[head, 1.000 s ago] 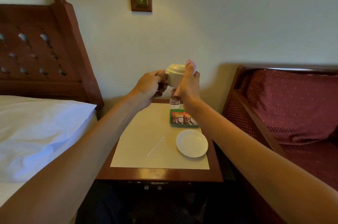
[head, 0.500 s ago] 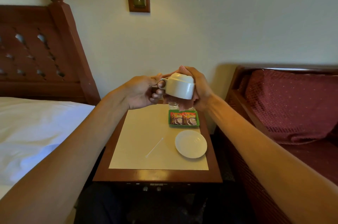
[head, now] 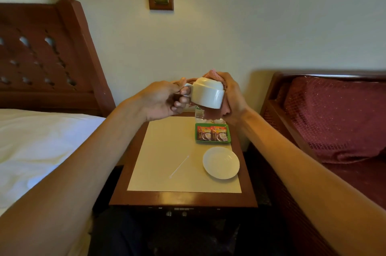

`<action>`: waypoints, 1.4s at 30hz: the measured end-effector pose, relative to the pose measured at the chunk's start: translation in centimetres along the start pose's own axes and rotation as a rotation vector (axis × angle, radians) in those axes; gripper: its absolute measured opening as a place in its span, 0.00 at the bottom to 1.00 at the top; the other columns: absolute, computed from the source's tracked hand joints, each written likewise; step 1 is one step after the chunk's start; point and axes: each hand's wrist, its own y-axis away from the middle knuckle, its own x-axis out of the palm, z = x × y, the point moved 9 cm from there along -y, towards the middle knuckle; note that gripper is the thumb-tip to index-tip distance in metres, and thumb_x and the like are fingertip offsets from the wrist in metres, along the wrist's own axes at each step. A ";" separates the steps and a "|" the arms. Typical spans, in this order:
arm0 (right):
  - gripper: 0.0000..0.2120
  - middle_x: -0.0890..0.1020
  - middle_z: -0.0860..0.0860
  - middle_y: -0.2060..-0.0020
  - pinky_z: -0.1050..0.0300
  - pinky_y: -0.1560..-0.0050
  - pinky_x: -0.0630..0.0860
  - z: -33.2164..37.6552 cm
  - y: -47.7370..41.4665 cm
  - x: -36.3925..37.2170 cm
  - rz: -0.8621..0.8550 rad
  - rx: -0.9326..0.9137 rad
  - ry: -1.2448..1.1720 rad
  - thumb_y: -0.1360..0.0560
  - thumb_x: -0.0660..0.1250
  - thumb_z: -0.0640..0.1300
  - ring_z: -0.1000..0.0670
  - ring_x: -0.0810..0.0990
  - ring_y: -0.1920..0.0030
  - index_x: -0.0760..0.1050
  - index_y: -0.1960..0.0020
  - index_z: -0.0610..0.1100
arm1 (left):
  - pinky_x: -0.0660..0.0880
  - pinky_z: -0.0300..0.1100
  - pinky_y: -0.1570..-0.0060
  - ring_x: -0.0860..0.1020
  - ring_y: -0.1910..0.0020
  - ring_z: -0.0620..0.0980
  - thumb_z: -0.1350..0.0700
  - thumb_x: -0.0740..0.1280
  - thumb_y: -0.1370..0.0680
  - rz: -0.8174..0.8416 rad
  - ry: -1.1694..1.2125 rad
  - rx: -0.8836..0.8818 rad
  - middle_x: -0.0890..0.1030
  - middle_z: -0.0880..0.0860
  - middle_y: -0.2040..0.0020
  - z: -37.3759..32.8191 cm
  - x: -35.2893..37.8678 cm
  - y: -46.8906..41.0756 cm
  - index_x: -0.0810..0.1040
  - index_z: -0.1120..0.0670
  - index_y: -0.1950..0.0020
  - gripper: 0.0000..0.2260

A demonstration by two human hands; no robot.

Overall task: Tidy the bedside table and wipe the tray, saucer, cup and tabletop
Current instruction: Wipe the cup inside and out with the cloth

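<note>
Bedside corner, cream wall [head: 250, 26] behind: a dark wooden bench [head: 183, 198] with a cream inset top stood between a white-sheeted bed [head: 41, 141] and a red cushioned chair [head: 334, 118].

White ceramic cup [head: 206, 95]: you held it in the air above the bench's rear, mouth tilted downward. Your left hand [head: 160, 99] had its grip clamped on the cup's handle. Your right hand [head: 234, 97] had its grip closed round a pink woven cloth [head: 213, 74], pressed to the cup's far side.

On the bench lay a round white saucer [head: 221, 162] near the right edge, a thin white stirrer [head: 179, 167] just left of it, and behind the saucer a small green tray [head: 196, 133] carrying two printed sachets [head: 212, 133].
</note>
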 end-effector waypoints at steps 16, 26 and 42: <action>0.19 0.80 0.46 0.53 0.43 0.59 0.81 -0.1 1.5 -0.9 -0.642 -0.077 0.077 0.21 0.54 0.61 0.42 0.83 0.56 0.74 0.44 0.49 | 0.59 0.34 0.75 0.63 0.75 0.44 0.48 0.54 0.15 -0.304 0.075 0.096 0.68 0.50 0.70 0.3 -1.1 -1.3 0.67 0.54 0.63 0.19; 0.25 0.72 0.46 0.34 0.47 0.35 0.72 3.0 1.2 1.9 -0.380 -0.462 0.784 0.18 0.57 0.60 0.46 0.72 0.37 0.64 0.26 0.48 | 0.56 0.39 0.73 0.60 0.73 0.47 0.50 0.53 0.14 -0.403 -0.246 0.199 0.66 0.51 0.70 -2.7 -0.4 0.3 0.68 0.55 0.64 0.19; 0.28 0.84 0.41 0.52 0.59 0.74 0.73 1.7 -1.5 -1.0 -0.179 0.090 0.739 0.26 0.61 0.65 0.43 0.81 0.63 0.79 0.47 0.39 | 0.62 0.35 0.71 0.65 0.72 0.44 0.50 0.54 0.14 -0.211 -0.575 0.217 0.71 0.48 0.70 -2.0 1.4 0.6 0.69 0.54 0.63 0.19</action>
